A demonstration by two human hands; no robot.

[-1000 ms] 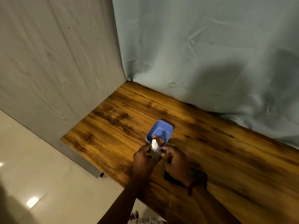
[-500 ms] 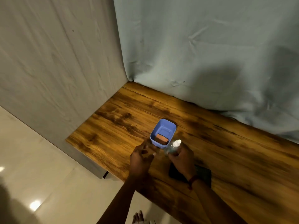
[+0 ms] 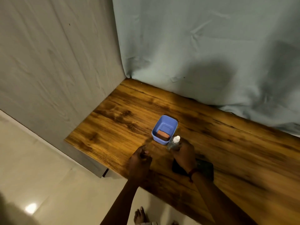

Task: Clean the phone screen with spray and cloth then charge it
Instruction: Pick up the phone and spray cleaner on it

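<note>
My right hand (image 3: 184,154) grips a small clear spray bottle (image 3: 174,142) with a white top, held just right of a blue plastic tub (image 3: 165,129). A folded orange-brown cloth (image 3: 162,134) lies inside the tub. A dark phone (image 3: 204,166) lies flat on the wooden table (image 3: 235,151), partly hidden under my right wrist. My left hand (image 3: 140,159) hovers over the table's near edge, left of the bottle, fingers curled; whether it holds something small is unclear.
A grey-blue cloth backdrop (image 3: 203,46) hangs behind the table and a grey panel wall (image 3: 48,62) closes its left side. Pale tiled floor (image 3: 40,184) lies below the near edge, where a bare foot (image 3: 140,215) shows.
My two hands were together on the bottle over the tub. They have parted: the right hand carried the bottle to the right of the tub and the left hand drew back towards the table edge.
</note>
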